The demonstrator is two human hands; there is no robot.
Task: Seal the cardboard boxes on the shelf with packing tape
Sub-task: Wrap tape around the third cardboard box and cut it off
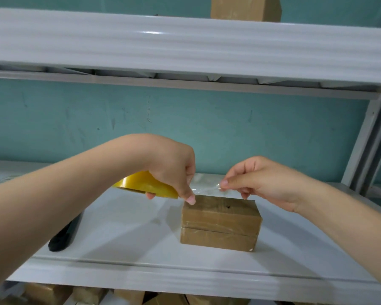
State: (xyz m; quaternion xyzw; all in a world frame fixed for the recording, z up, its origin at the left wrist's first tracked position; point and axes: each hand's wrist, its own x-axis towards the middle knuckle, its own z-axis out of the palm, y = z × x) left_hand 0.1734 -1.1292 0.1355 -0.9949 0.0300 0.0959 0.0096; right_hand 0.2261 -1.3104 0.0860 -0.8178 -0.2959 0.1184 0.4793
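Cardboard box (220,223), brown, stood on the white metal shelf (130,256), right of centre. A dark horizontal seam crossed its near face, and whether it was one box or two stacked could not be told. Glossy film showed on the near face. A small dark mark sat on the top, too small to read as writing.

Tape roll (145,183), yellow, was gripped by the left hand (174,172) just left of the box and above the shelf. The palm hid the roll's right part and its core. The thumb tip pointed down at the box's far left corner; contact could not be made out.

Tape strip (207,188), clear and wrinkled, was stretched rightward from the roll above the far edge of the box. It was hard to see against the shelf.

Right hand (257,179) pinched the strip's free end between thumb and forefinger, the other fingers curled under.

Black object (63,236), long, lay on the shelf at near left, its far end covered by the left forearm; its kind was unclear.

Upper shelf (185,47) carried another brown box (245,7), cut off by the top edge.

More brown boxes (130,297) showed below the shelf, cut off at the bottom edge.

Teal wall (185,124), scuffed, stood behind.
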